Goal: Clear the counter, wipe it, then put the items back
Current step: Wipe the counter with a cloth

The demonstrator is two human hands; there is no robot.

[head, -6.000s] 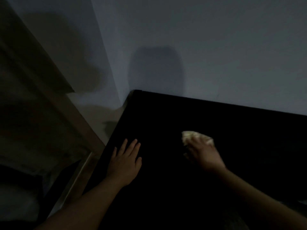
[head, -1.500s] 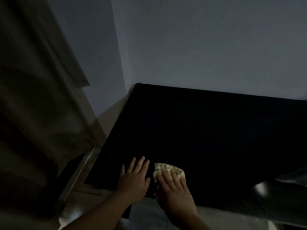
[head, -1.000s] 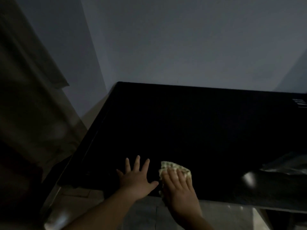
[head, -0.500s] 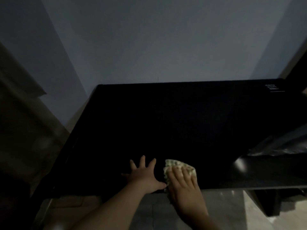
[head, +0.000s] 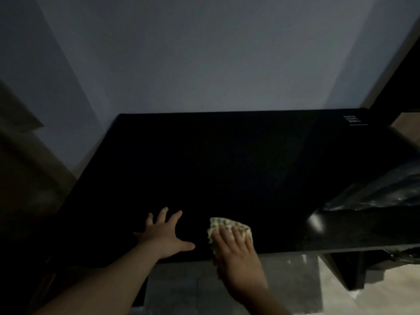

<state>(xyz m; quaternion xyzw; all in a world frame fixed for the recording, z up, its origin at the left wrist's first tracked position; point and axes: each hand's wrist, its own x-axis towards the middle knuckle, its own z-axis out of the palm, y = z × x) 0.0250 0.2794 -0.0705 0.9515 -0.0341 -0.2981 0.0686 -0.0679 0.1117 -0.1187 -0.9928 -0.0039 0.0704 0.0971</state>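
Right hand (head: 237,253) flat on cloth (head: 223,223), left hand (head: 164,237) splayed on counter (head: 227,164)

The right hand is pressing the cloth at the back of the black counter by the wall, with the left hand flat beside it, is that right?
Not quite. In the head view the right hand presses the cloth near the front edge of the counter, not at the back by the wall. The left hand does lie flat beside it.
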